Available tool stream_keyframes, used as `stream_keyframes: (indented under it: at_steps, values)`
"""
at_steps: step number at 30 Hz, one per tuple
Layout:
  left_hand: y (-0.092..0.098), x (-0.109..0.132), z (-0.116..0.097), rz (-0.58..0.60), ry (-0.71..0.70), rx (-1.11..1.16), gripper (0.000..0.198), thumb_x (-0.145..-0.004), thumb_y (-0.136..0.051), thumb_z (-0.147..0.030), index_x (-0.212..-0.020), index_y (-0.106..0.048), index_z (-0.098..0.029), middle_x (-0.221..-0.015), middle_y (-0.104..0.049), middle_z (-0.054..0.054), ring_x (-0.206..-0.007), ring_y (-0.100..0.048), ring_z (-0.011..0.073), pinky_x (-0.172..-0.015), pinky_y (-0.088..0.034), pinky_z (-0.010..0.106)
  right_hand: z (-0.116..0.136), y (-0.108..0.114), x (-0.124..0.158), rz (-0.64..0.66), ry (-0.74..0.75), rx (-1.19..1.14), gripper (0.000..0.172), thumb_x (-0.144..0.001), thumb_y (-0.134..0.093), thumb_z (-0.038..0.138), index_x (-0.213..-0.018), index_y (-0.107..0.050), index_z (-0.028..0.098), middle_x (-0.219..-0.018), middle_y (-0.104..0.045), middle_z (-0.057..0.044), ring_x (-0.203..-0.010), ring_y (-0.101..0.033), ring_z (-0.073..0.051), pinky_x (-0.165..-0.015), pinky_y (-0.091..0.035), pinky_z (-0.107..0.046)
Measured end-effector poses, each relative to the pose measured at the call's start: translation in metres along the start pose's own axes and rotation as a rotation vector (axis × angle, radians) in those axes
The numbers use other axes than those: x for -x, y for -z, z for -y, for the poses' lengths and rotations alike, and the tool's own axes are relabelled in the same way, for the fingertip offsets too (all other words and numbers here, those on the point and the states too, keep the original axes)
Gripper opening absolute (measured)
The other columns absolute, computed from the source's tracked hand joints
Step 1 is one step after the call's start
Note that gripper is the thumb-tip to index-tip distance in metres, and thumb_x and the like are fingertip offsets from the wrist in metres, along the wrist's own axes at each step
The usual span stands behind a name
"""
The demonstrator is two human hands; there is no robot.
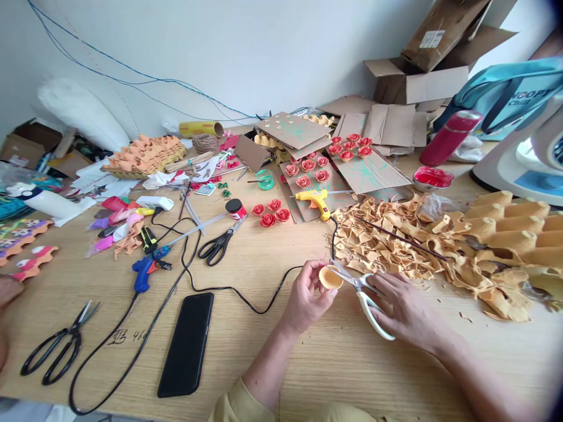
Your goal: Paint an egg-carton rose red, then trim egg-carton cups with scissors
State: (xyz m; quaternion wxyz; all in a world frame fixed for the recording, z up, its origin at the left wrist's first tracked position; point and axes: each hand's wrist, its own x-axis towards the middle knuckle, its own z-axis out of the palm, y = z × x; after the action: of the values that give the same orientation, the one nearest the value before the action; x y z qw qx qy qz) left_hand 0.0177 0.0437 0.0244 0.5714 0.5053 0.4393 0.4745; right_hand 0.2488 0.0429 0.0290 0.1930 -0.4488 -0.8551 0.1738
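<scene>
Right now, the left hand (310,296) is pinching a small tan carton cup (331,278) between thumb and fingers, its hollow mouth facing upward. The right hand (402,310) is gripping white-handled scissors (358,283), thumb and fingers spreading the handles apart, and the blades are lying at the cup's rim, just beside the left fingertips. Whether they are biting into the wall, I cannot tell. For clean trimming, the left fingers should be supporting the cup lightly, without crushing it, and keeping below the cutting line while turning it into short snips.

As for containers, a small bowl (426,186) is sitting well beyond the right fingers, holding red, paint-like stuff (433,176). Ahead and to the left of the left fingers, a red jar (240,214) is standing under a black lid (233,205) that is hiding its contents. Farthest beyond the right fingers, a cardboard box (389,88) is spreading its flaps, its inside barely showing.
</scene>
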Motion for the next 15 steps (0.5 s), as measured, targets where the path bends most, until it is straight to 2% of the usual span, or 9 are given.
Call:
stream_keyframes:
  at_steps: [2,7,12,15]
  values:
    - [-0.0006,0.0003,0.0005,0.013,-0.006,0.012,0.038,-0.078,-0.072,-0.016,-0.112,-0.056,-0.018,-0.113,-0.066,0.008,-0.097,-0.063,0.0166,-0.085,-0.049,0.025,-0.0006,-0.0004,0.0006,-0.002,0.005,0.011,0.013,-0.092,-0.06,0.031,-0.101,-0.059,0.022,-0.091,-0.068,-0.005,-0.081,-0.062,-0.021,-0.076,-0.043,-0.036]
    - [-0.0028,0.0026,-0.002,0.031,-0.051,-0.09,0.038,-0.076,-0.072,-0.014,-0.11,-0.055,-0.017,-0.111,-0.067,0.009,-0.085,-0.059,0.0139,-0.073,-0.047,0.022,-0.0011,0.0001,0.0009,0.016,-0.011,0.024,0.018,-0.091,-0.062,0.033,-0.105,-0.057,0.022,-0.093,-0.066,-0.005,-0.083,-0.061,-0.022,-0.078,-0.042,-0.037]
    - [-0.0031,0.0034,-0.0038,0.014,-0.09,-0.193,0.039,-0.075,-0.071,-0.011,-0.11,-0.056,-0.018,-0.104,-0.067,0.007,-0.075,-0.054,0.0117,-0.071,-0.045,0.023,-0.0013,-0.0002,0.0005,0.002,-0.017,0.037,0.019,-0.089,-0.062,0.034,-0.104,-0.059,0.023,-0.094,-0.067,-0.006,-0.085,-0.061,-0.023,-0.078,-0.042,-0.037]
    - [-0.0023,0.0037,-0.0031,0.032,-0.097,-0.184,0.039,-0.076,-0.07,-0.011,-0.11,-0.055,-0.018,-0.104,-0.067,0.006,-0.078,-0.056,0.0124,-0.071,-0.046,0.023,-0.0021,-0.0014,0.001,0.012,0.003,0.025,0.015,-0.091,-0.06,0.034,-0.101,-0.057,0.022,-0.09,-0.066,-0.006,-0.081,-0.059,-0.022,-0.078,-0.041,-0.037]
